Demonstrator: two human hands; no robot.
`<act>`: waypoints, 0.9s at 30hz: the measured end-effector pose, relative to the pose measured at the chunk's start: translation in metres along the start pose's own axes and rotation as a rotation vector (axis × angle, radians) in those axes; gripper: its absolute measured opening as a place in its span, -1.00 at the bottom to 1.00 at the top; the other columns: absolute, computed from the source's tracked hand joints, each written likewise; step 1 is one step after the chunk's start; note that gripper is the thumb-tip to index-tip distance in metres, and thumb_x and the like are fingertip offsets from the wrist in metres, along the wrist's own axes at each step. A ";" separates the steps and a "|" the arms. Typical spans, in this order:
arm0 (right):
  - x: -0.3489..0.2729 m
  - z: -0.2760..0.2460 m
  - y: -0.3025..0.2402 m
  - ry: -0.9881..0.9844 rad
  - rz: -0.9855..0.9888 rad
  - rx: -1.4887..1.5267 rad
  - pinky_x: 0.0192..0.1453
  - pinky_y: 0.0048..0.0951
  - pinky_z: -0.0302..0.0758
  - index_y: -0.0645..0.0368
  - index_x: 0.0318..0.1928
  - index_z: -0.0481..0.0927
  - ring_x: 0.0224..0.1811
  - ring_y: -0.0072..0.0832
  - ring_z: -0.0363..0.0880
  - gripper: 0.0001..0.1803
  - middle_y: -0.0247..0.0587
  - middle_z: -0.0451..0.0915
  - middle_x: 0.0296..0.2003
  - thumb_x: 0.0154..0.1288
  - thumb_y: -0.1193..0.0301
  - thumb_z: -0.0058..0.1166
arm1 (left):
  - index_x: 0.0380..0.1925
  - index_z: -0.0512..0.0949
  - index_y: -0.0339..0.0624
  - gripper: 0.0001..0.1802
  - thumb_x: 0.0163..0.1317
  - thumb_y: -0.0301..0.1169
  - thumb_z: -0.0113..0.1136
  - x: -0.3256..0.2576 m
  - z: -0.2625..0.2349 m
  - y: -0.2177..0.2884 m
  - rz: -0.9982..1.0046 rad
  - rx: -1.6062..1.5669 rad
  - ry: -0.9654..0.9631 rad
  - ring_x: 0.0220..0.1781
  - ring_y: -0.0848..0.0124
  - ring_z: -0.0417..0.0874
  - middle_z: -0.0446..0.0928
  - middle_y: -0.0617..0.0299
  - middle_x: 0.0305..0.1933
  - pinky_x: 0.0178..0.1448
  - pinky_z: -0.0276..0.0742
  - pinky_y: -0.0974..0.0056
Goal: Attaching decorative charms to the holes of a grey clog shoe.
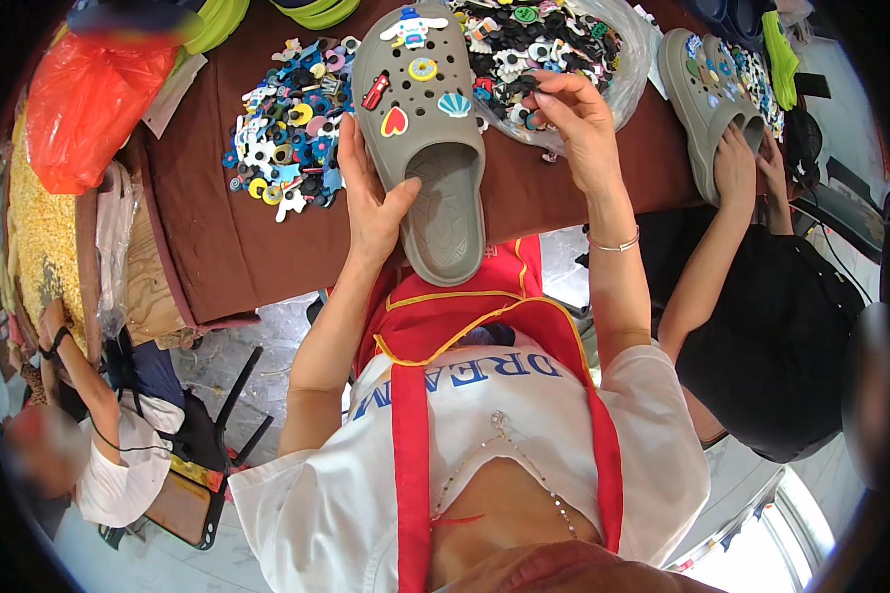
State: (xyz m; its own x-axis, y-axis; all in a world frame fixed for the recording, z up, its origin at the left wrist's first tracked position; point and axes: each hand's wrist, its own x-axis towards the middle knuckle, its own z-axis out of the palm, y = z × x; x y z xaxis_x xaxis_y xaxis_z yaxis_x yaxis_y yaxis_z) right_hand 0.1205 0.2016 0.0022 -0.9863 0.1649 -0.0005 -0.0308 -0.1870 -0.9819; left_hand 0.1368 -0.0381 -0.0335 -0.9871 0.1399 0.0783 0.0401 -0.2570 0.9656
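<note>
A grey clog (435, 109) with round vent holes is tilted up at the table's front edge, its open heel end toward me. My left hand (371, 222) grips its left side, the thumb at the foot opening. Charms sit in the clog's upper: a white-eared character, a yellow ring, a red car-like piece, a red heart (394, 122) and a blue shell (454, 105). To the right, my right hand (588, 133) is raised with thumb and fingers pinched over a clear plastic bag (638, 59) of mixed shoe charms. Whatever lies in the pinch blends with the dark charms behind.
Loose charms (292, 128) lie heaped left of the clog on the brown tablecloth (203, 227). A co-worker's hands (737, 168) hold another grey clog (697, 109) at right. At left are a red plastic bag (94, 109), green clogs (218, 22) and another person's arm (84, 371).
</note>
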 end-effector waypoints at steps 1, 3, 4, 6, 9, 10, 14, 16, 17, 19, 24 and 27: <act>0.001 0.001 0.000 -0.044 -0.007 0.010 -0.21 -0.59 0.47 0.15 -0.17 0.53 -0.19 -0.59 0.57 -0.87 -0.28 0.57 -0.19 0.26 0.51 0.07 | 0.40 -0.27 -0.18 0.10 -0.02 -0.32 0.27 0.000 0.000 0.001 -0.008 0.004 -0.018 0.42 0.15 0.08 -0.04 -0.07 0.41 0.41 0.06 0.11; 0.003 0.004 0.000 -0.096 -0.014 0.023 -0.18 -0.56 0.48 0.15 -0.16 0.52 -0.17 -0.55 0.57 -0.88 -0.23 0.55 -0.14 0.28 0.52 0.03 | 0.40 -0.26 -0.19 0.10 -0.01 -0.30 0.27 0.000 0.001 0.003 -0.014 0.012 -0.029 0.40 0.16 0.11 -0.01 -0.07 0.39 0.40 0.08 0.12; 0.005 0.006 0.000 -0.105 0.002 0.032 -0.19 -0.57 0.47 0.15 -0.15 0.52 -0.18 -0.57 0.57 -0.87 -0.25 0.56 -0.17 0.29 0.51 0.03 | 0.40 -0.25 -0.19 0.09 0.00 -0.29 0.28 0.000 0.002 0.004 -0.012 0.002 -0.027 0.38 0.17 0.14 0.03 -0.06 0.38 0.39 0.10 0.12; 0.007 0.009 0.000 -0.116 0.017 0.040 -0.20 -0.58 0.46 0.15 -0.14 0.52 -0.20 -0.58 0.56 -0.86 -0.27 0.56 -0.20 0.29 0.49 0.03 | 0.39 -0.24 -0.19 0.08 0.01 -0.28 0.28 0.000 0.002 0.003 -0.008 -0.007 -0.025 0.36 0.18 0.17 0.06 -0.05 0.36 0.38 0.12 0.12; 0.016 0.015 -0.001 -0.139 0.127 -0.055 -0.23 -0.62 0.42 0.16 -0.07 0.54 -0.27 -0.66 0.51 -0.80 -0.37 0.56 -0.30 0.30 0.43 0.04 | 0.39 -0.22 -0.18 0.07 0.03 -0.27 0.28 0.000 0.002 0.002 0.009 -0.001 -0.045 0.34 0.18 0.21 0.08 -0.05 0.34 0.36 0.15 0.13; 0.023 0.019 0.000 -0.171 0.139 -0.126 -0.25 -0.64 0.40 0.16 -0.04 0.55 -0.30 -0.70 0.47 -0.76 -0.42 0.54 -0.33 0.30 0.40 0.05 | 0.39 -0.22 -0.19 0.06 0.03 -0.27 0.28 0.000 0.002 0.002 -0.004 -0.003 -0.043 0.34 0.19 0.21 0.09 -0.05 0.34 0.36 0.15 0.13; 0.037 0.035 -0.004 -0.228 0.195 -0.227 -0.29 -0.70 0.32 0.14 0.01 0.56 -0.37 -0.79 0.38 -0.69 -0.55 0.52 -0.37 0.30 0.31 0.08 | 0.39 -0.22 -0.19 0.06 0.04 -0.27 0.28 -0.001 0.002 0.004 -0.008 -0.015 -0.049 0.33 0.19 0.22 0.09 -0.06 0.33 0.36 0.16 0.13; 0.041 0.035 -0.002 -0.241 0.227 -0.245 -0.32 -0.73 0.28 0.11 0.03 0.55 -0.38 -0.81 0.36 -0.67 -0.59 0.51 -0.36 0.29 0.30 0.09 | 0.39 -0.22 -0.20 0.05 0.04 -0.28 0.28 -0.001 0.003 0.002 -0.006 -0.008 -0.052 0.33 0.19 0.22 0.09 -0.06 0.33 0.36 0.15 0.13; 0.043 0.035 -0.002 -0.244 0.226 -0.245 -0.32 -0.73 0.28 0.11 0.03 0.55 -0.38 -0.81 0.36 -0.67 -0.59 0.51 -0.36 0.29 0.30 0.09 | 0.39 -0.22 -0.20 0.05 0.04 -0.28 0.27 -0.002 0.003 0.002 -0.006 0.000 -0.052 0.34 0.19 0.22 0.09 -0.06 0.33 0.36 0.15 0.13; 0.046 0.035 -0.001 -0.241 0.232 -0.191 -0.34 -0.73 0.29 0.13 -0.02 0.58 -0.39 -0.76 0.36 -0.68 -0.51 0.54 -0.33 0.25 0.30 0.15 | 0.39 -0.21 -0.20 0.04 0.03 -0.30 0.26 -0.002 0.001 0.001 -0.007 0.007 -0.053 0.34 0.19 0.21 0.09 -0.05 0.34 0.37 0.14 0.13; 0.052 0.032 0.009 -0.236 0.173 -0.124 -0.34 -0.73 0.31 0.14 -0.08 0.57 -0.39 -0.77 0.40 -0.75 -0.51 0.55 -0.35 0.24 0.35 0.15 | 0.39 -0.21 -0.19 0.03 0.02 -0.34 0.24 -0.002 0.002 0.002 0.003 0.034 -0.041 0.35 0.20 0.19 0.07 -0.04 0.34 0.39 0.12 0.14; 0.051 0.030 0.012 -0.233 0.157 -0.137 -0.31 -0.71 0.36 0.15 -0.10 0.57 -0.36 -0.76 0.43 -0.78 -0.49 0.56 -0.34 0.26 0.37 0.13 | 0.39 -0.20 -0.19 0.03 0.00 -0.37 0.23 -0.002 0.003 0.002 -0.012 0.009 -0.042 0.36 0.21 0.18 0.07 -0.03 0.35 0.39 0.11 0.15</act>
State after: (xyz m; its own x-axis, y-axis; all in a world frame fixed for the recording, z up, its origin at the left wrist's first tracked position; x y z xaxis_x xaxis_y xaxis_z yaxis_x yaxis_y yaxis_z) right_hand 0.0648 0.1792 -0.0043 -0.9884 -0.0850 -0.1262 0.1313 -0.0577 -0.9897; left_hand 0.1396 -0.0363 -0.0308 -0.9800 0.1834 0.0773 0.0302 -0.2468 0.9686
